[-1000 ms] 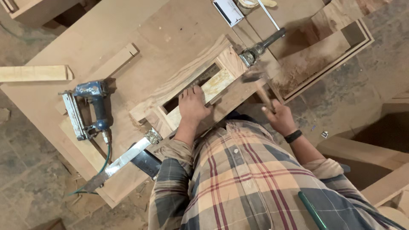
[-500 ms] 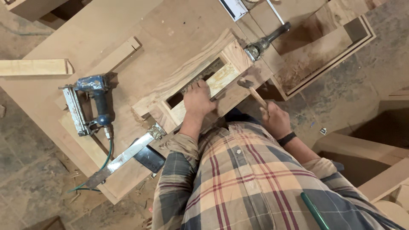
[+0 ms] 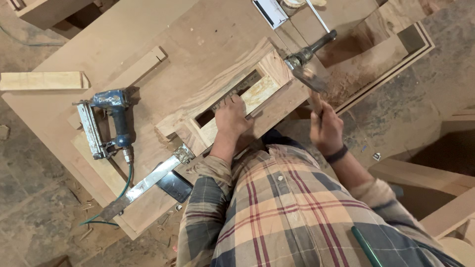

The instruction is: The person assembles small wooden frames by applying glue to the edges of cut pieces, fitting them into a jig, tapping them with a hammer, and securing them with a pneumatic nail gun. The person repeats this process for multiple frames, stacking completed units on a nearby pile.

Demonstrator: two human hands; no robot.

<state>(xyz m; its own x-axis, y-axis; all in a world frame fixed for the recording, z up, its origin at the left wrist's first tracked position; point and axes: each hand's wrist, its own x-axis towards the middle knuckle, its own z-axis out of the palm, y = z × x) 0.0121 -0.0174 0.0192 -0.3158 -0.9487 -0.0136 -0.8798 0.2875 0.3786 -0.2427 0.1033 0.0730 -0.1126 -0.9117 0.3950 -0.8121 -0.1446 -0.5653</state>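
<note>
A rectangular wooden frame [image 3: 277,66] lies on a wooden workbench [image 3: 163,29]. My left hand [image 3: 231,118] presses flat on the frame's near rail, fingers reaching into its opening. My right hand [image 3: 325,129] grips the wooden handle of a hammer [image 3: 308,78]. The blurred hammer head hovers close by the frame's right end. A dark band sits on my right wrist.
A blue nail gun [image 3: 110,123] with a green hose lies at the bench's left. A metal clamp bar [image 3: 148,184] and a dark phone [image 3: 174,186] rest near the front edge. A clamp's screw handle [image 3: 311,49], wood offcuts [image 3: 42,80] and an open box [image 3: 386,59] surround the frame.
My right hand has swung the hammer up and back toward the frame's right end. My left hand stays pressed on the frame.
</note>
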